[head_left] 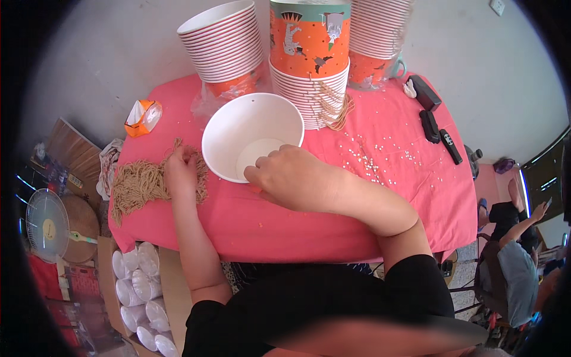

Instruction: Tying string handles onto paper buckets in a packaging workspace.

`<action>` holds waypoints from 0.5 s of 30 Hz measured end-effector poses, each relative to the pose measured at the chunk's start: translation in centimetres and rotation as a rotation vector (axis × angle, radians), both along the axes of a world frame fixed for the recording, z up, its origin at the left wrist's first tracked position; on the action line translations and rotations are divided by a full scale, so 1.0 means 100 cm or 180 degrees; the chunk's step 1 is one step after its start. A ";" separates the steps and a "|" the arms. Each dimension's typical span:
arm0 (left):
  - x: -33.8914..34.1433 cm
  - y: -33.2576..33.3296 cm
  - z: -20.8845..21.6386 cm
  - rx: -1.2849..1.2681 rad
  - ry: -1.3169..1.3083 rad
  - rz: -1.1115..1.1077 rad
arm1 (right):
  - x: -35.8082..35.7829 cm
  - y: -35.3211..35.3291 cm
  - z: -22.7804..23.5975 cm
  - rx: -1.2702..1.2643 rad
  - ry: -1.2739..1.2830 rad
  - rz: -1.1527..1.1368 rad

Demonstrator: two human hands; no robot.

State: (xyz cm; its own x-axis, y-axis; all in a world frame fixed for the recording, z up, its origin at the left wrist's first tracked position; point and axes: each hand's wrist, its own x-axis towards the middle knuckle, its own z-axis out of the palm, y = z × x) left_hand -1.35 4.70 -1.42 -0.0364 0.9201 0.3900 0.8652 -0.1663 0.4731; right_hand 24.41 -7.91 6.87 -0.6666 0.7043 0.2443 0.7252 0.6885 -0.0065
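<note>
Counter [309, 232]: covered in pink cloth; I have both hands over its near-left half.
Left hand [180, 169]: at the right end of the cord pile, fingers bent and close together; I cannot tell whether a strand is pinched between them.
Cord pile [140, 185]: tan, tangled, on the left of the counter.
Right hand [279, 175]: fingers curled at the near rim of the white bucket; its own knuckles hide the tips from me, so what they pinch, I cannot tell.
White bucket [232, 134]: just right of the left hand, mouth up, pale inside, small hole near its far rim.
Far side: three bucket stacks, left [225, 44], middle [309, 44] and right [380, 30]; orange shows on all. Thin tan cords [336, 110] hang at the middle one.
White bits [372, 166]: scattered right of centre.
Far right: black box [424, 93], with smaller dark items nearer.
Far left: torn orange packet [141, 119].
Floor, near left: open carton [172, 273] of whitish cups [146, 285]; a fan [47, 223] further left.
Beyond, right: another person [517, 271], seated.
</note>
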 end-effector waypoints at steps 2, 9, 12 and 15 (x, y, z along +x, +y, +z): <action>-0.001 0.001 0.000 0.0041 -0.0051 -0.0059 | 0.000 0.000 0.001 -0.0006 0.0007 0.0014; 0.013 -0.004 0.008 0.0046 -0.1455 -0.0733 | -0.001 0.001 -0.001 0.0013 0.0025 0.0015; 0.018 -0.006 0.009 0.0125 -0.2168 -0.1214 | 0.000 0.002 -0.001 0.0031 0.0039 0.0017; 0.015 -0.002 0.002 0.0490 -0.2189 -0.1347 | -0.001 0.001 0.001 0.0034 -0.0010 0.0016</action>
State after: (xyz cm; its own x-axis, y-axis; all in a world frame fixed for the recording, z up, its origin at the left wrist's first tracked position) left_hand 0.11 4.47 -1.22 0.0246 0.8476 0.5301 0.2399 -0.5198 0.8199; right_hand 24.28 -7.80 6.98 -0.6708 0.6983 0.2497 0.7217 0.6922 0.0034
